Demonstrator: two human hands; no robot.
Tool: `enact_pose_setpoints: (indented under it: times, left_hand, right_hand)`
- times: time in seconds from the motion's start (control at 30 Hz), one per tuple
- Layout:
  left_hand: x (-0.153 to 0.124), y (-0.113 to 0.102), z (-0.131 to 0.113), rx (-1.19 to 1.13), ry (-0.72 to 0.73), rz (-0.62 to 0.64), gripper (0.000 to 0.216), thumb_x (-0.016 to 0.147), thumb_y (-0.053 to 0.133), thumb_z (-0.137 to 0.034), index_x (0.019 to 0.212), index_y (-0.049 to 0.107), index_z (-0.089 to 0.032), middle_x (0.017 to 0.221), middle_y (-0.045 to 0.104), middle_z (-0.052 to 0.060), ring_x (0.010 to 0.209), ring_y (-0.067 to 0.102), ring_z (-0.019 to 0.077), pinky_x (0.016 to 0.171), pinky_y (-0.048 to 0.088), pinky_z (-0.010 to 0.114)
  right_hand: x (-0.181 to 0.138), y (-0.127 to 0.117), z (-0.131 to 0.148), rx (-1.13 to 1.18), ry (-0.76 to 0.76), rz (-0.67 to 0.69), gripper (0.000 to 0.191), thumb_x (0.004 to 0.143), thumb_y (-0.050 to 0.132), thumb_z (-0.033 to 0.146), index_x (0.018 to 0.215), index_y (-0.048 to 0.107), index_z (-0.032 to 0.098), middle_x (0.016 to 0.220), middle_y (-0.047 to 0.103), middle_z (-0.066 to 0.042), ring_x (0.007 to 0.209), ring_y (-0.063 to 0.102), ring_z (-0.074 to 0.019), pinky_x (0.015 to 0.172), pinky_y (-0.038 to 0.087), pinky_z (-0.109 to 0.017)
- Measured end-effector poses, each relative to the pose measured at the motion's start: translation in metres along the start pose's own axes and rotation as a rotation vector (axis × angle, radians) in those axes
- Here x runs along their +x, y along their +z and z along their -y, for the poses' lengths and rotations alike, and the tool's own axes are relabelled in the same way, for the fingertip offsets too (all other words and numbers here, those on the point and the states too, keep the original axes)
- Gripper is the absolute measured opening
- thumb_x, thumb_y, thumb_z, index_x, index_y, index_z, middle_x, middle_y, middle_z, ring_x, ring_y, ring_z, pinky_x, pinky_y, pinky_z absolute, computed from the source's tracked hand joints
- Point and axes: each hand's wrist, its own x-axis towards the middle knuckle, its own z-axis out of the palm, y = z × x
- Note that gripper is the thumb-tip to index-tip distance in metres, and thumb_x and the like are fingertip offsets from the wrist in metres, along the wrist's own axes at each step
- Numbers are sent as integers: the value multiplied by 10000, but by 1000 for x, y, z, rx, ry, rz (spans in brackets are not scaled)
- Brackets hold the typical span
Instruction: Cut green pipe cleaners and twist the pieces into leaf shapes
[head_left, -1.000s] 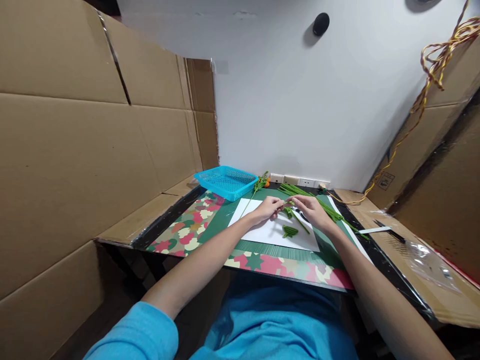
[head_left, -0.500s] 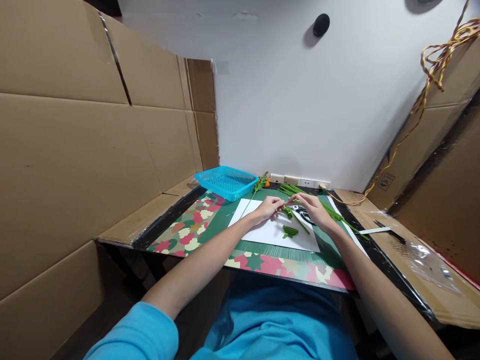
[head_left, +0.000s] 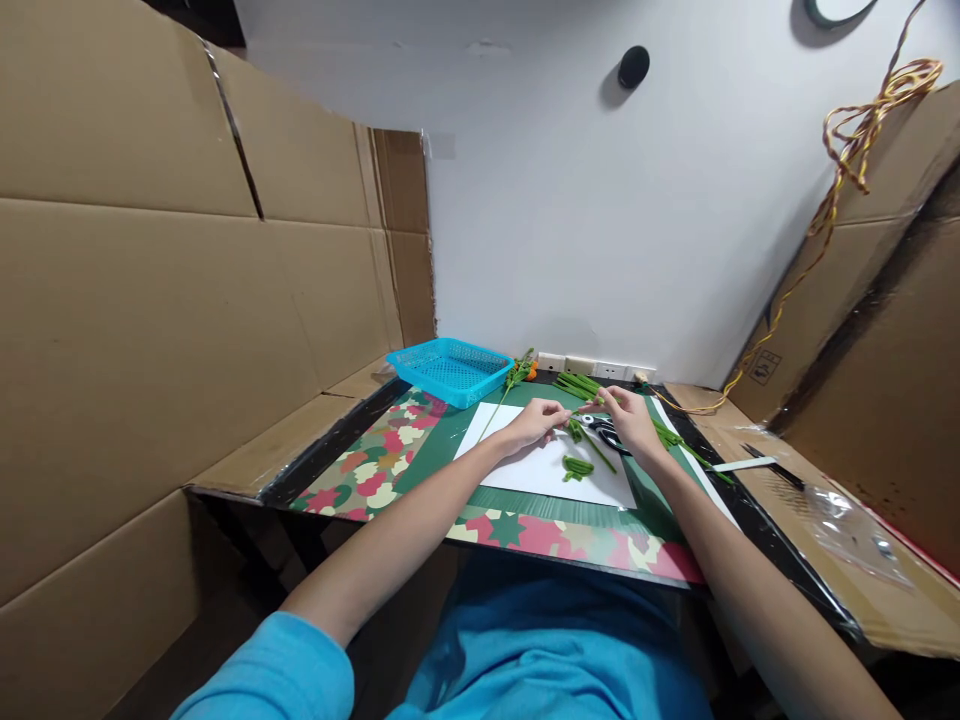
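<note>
My left hand [head_left: 538, 420] and my right hand [head_left: 628, 416] hover over a white sheet [head_left: 525, 465] on the table, fingers pinched on the two ends of a thin green pipe cleaner [head_left: 583, 410] stretched between them. Below it a bent green stem piece [head_left: 589, 440] hangs or lies on the sheet. A small folded green pipe-cleaner piece [head_left: 577, 467] rests on the paper just in front of my hands. Black-handled scissors [head_left: 609, 432] lie under my right hand.
A blue mesh basket [head_left: 450, 368] stands at the back left of the camouflage-patterned mat [head_left: 367, 465]. A green stem with an orange flower [head_left: 520, 372] and a bundle of green pipe cleaners [head_left: 577, 383] lie at the back. Cardboard walls flank both sides; a yellow-red cord [head_left: 847, 160] hangs at right.
My right hand has drawn a little to the right and back, stretching the green pipe cleaner out between both hands. The scissors under it now show. The view shifted slightly.
</note>
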Motion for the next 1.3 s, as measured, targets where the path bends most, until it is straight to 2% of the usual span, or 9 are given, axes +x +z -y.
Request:
enact_pose_setpoints:
  times: [0.13, 0.27, 0.47, 0.63, 0.83, 0.93, 1.07, 1.13, 1.3]
  left_hand:
    - [-5, 1, -3, -3, 4, 57, 471, 754, 778, -562, 829, 725, -100, 784, 664, 49, 492, 410, 48, 467, 296, 245]
    - [-6, 1, -4, -13, 8, 70, 454, 729, 804, -544, 781, 731, -98, 746, 659, 51, 487, 412, 54, 485, 294, 256]
    - [-8, 4, -8, -54, -3, 65, 496, 696, 827, -565, 802, 739, -88, 757, 664, 60, 505, 413, 55, 500, 273, 259]
    - [-10, 6, -11, -76, 8, 60, 455, 709, 823, -532, 766, 719, -92, 721, 640, 40, 499, 414, 54, 498, 274, 253]
    - [-7, 6, -6, -60, -8, 52, 421, 767, 775, -518, 811, 711, -104, 719, 619, 18, 474, 425, 54, 437, 267, 231]
    - [-5, 8, -3, -22, 8, -8, 403, 808, 736, -513, 819, 704, -111, 628, 563, -11, 432, 418, 61, 408, 262, 220]
    - [-3, 12, 0, 87, 101, -117, 402, 861, 688, -517, 839, 709, -117, 500, 481, -45, 380, 398, 68, 401, 279, 209]
    - [-2, 13, 1, 137, 149, -126, 402, 859, 695, -512, 867, 718, -110, 540, 544, -21, 390, 441, 72, 402, 312, 205]
    - [-2, 14, 0, 85, 162, -108, 390, 851, 717, -468, 991, 721, -104, 847, 713, 76, 411, 530, 64, 382, 398, 203]
  right_hand:
    - [-1, 1, 3, 139, 49, -58, 466, 805, 690, 683, 732, 631, 227, 728, 780, -85, 938, 765, -311, 985, 519, -434]
    - [-3, 1, 5, 380, 172, -68, 360, 779, 748, 561, 762, 672, 210, 813, 799, -100, 982, 768, -310, 963, 558, -412]
    - [0, -4, -2, 516, 309, -99, 312, 764, 812, 464, 848, 736, 173, 920, 807, -127, 1010, 766, -296, 964, 596, -393]
    - [2, -8, -12, 464, 327, -82, 342, 697, 895, 446, 852, 752, 177, 976, 803, -138, 1028, 762, -293, 906, 633, -375]
    - [2, -5, -18, 352, 287, -123, 405, 644, 915, 466, 874, 775, 164, 916, 805, -130, 908, 782, -273, 801, 647, -342]
    - [0, -3, -16, 337, 286, -142, 413, 599, 938, 441, 865, 785, 165, 915, 806, -113, 869, 778, -253, 761, 644, -319]
    - [-2, -3, -13, 368, 291, -138, 425, 563, 955, 437, 847, 784, 171, 936, 804, -109, 838, 770, -240, 720, 646, -305]
    - [-2, -3, -13, 386, 281, -141, 430, 555, 960, 440, 840, 778, 173, 927, 803, -103, 818, 769, -236, 708, 650, -306]
    - [0, -4, -15, 391, 251, -154, 428, 555, 961, 438, 826, 763, 173, 914, 799, -100, 802, 771, -234, 700, 655, -303]
